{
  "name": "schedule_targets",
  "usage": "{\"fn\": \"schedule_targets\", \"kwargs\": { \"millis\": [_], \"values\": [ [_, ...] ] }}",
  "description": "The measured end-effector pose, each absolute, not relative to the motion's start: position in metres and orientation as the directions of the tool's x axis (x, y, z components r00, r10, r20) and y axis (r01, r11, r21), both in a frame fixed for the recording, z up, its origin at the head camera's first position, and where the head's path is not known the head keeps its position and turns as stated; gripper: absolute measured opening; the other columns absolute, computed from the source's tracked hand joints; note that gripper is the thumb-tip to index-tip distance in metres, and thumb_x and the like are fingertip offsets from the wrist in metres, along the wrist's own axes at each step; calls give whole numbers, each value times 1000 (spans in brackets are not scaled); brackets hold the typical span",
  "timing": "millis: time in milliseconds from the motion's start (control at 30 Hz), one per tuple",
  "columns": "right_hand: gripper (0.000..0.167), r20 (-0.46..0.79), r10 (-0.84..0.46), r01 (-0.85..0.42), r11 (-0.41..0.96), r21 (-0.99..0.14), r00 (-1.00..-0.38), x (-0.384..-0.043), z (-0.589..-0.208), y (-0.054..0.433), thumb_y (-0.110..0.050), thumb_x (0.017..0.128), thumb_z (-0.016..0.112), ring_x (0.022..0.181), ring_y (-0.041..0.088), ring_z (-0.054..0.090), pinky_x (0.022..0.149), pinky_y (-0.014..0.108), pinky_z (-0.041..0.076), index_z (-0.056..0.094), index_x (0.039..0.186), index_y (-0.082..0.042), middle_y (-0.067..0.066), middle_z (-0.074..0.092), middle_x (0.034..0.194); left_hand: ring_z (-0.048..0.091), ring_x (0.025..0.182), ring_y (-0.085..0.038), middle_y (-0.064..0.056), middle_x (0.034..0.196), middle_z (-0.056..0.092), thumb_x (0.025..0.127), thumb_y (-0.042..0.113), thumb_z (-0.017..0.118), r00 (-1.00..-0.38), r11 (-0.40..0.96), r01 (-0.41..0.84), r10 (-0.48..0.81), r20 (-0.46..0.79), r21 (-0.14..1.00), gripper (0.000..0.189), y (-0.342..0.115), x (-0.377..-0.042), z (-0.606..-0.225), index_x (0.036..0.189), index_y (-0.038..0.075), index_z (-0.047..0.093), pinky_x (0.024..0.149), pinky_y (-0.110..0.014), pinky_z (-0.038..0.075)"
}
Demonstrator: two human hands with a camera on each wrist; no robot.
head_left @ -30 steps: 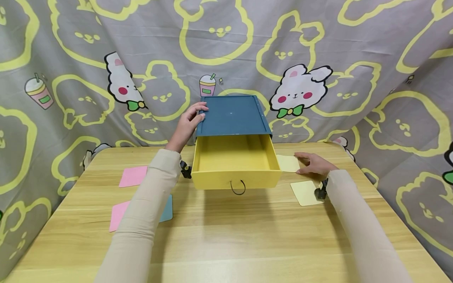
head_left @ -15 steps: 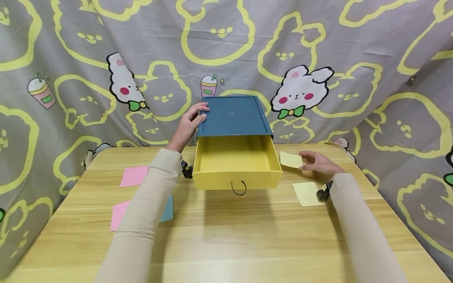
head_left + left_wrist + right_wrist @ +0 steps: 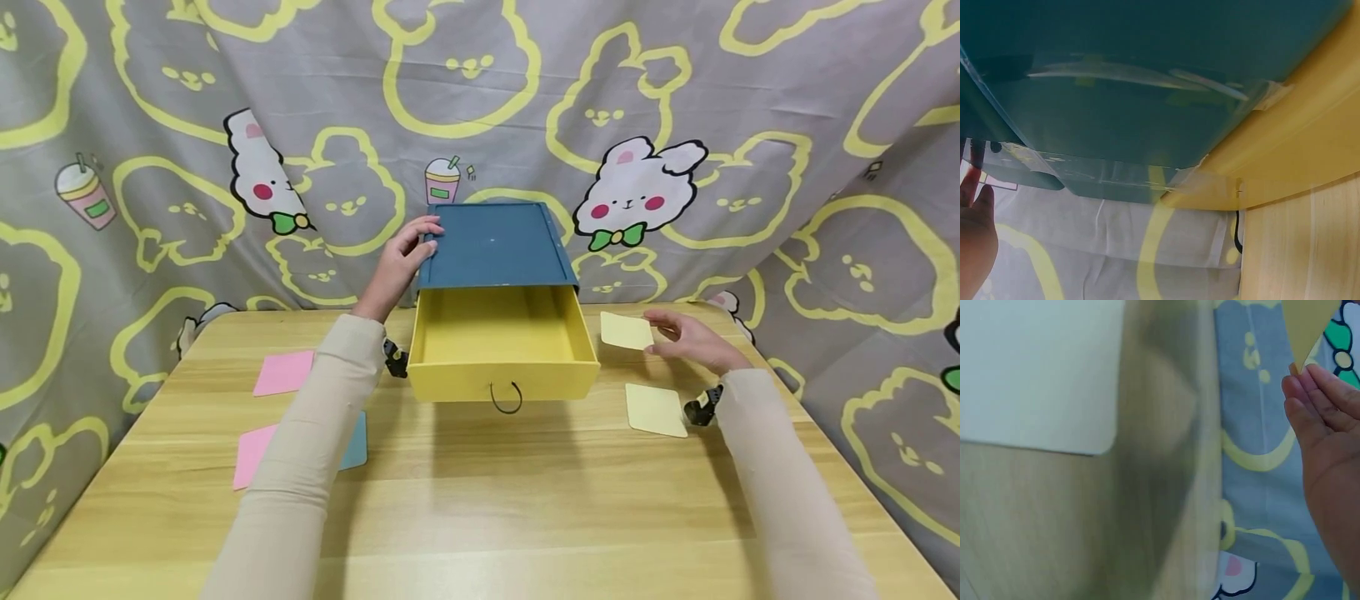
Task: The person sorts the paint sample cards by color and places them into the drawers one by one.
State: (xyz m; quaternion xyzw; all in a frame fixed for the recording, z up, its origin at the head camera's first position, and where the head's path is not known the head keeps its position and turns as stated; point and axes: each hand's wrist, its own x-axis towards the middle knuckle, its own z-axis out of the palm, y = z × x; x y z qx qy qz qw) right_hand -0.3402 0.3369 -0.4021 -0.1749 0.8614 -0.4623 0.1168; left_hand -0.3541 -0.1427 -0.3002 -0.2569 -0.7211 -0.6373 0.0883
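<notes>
A blue storage box [image 3: 491, 246] stands at the back middle of the table, its yellow drawer [image 3: 502, 381] pulled out, nothing inside. My left hand [image 3: 401, 262] rests on the box's upper left edge, fingertips and thumb on its top. In the left wrist view that hand [image 3: 974, 234] shows at the far left beside the blue box side [image 3: 1116, 112]. To the right of the drawer, my right hand [image 3: 692, 337] pinches a yellow card [image 3: 626, 331] by its right edge, raised over the table. In the right wrist view, thumb and fingers meet at the card's corner [image 3: 1307, 331].
Another yellow card [image 3: 655, 410] lies flat on the table near my right wrist. Two pink cards [image 3: 283, 372] and a blue card [image 3: 356, 442] lie at left, partly under my left sleeve. A patterned curtain [image 3: 480, 100] hangs behind the table, and a black loop handle [image 3: 506, 400] hangs from the drawer front.
My right hand has lifted the yellow card and drawn it away from the drawer, rightward and slightly back. My left hand stays on the box.
</notes>
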Motion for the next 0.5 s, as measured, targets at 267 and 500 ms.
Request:
{"fn": "schedule_targets", "kwargs": {
  "millis": [267, 500],
  "values": [
    [72, 41, -429, -284, 522, -804, -902, -330, -384, 331, -10, 85, 69, 136, 44, 24, 111, 44, 23, 29, 142, 8, 28, 30, 146, 30, 137, -18, -15, 145, 36, 95, 10, 50, -851, 54, 485, 259, 457, 873, 31, -142, -353, -300, 119, -10, 53, 110, -36, 28],
    [65, 80, -413, -299, 499, -813, -907, -315, -350, 324, -6, 86, 67, 138, 37, 23, 97, 7, 32, 34, 142, 2, 21, 31, 148, 30, 136, -18, -14, 145, 37, 96, 9, 49, -853, 57, 483, 256, 455, 874, 31, -142, -353, -299, 119, -10, 53, 110, -35, 28]
  ]
}}
